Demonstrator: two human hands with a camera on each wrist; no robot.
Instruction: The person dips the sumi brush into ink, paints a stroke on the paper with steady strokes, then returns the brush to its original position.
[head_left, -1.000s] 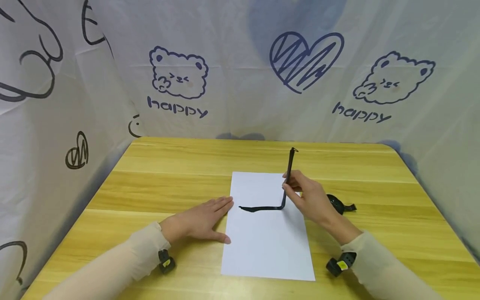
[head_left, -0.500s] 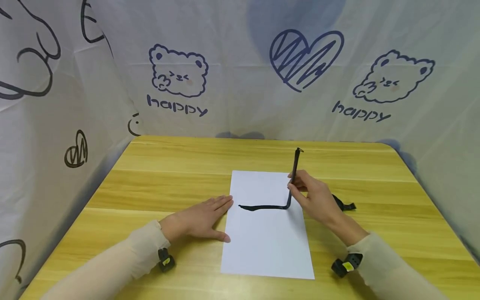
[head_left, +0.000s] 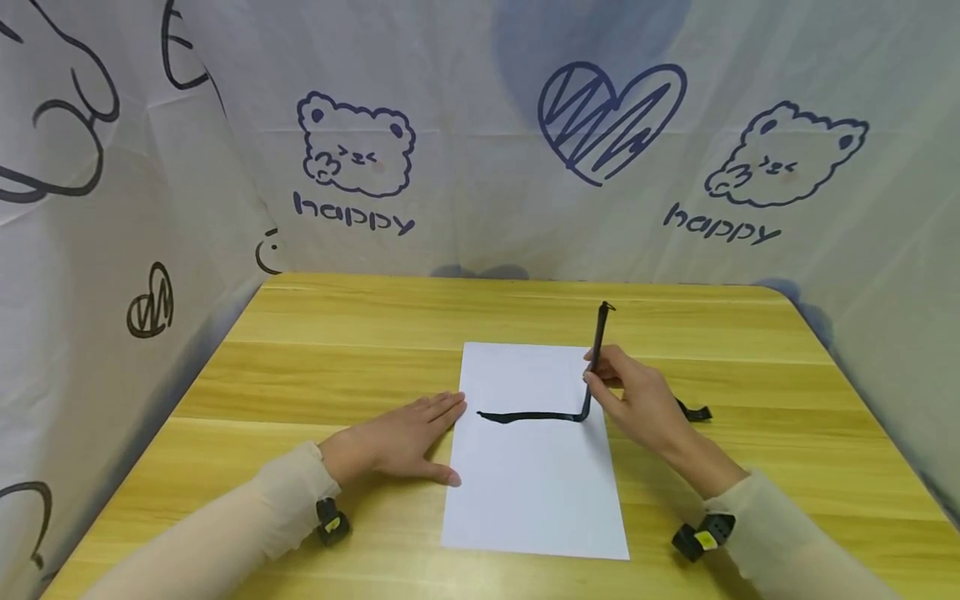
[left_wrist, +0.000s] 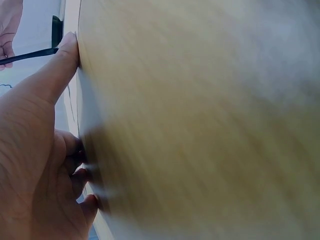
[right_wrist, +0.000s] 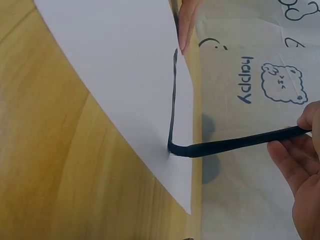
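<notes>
My right hand (head_left: 637, 396) pinches a black calligraphy brush (right_wrist: 235, 144) between thumb and fingers, its handle nearly upright. The brush's bent bristles press on a white sheet of paper (head_left: 536, 500) near the sheet's right edge. From there a black ink stroke (head_left: 525, 416) runs left across the paper, thicker near its left end. My left hand (head_left: 401, 437) lies flat with fingers spread, fingertips and thumb at the sheet's left edge. In the left wrist view the thumb (left_wrist: 65, 55) and curving fingers rest along the tabletop, with the brush in the background.
The paper lies on a yellow wood-grain table (head_left: 322, 325). A small black dish, largely hidden behind my right hand, shows its handle (head_left: 696, 412) to the right. White cloth walls (head_left: 480, 217) with drawn bears and hearts stand behind and to the left.
My right hand has moved rightward with the brush, and the ink stroke has grown longer to the right. The black dish is now mostly covered. My left hand has stayed put.
</notes>
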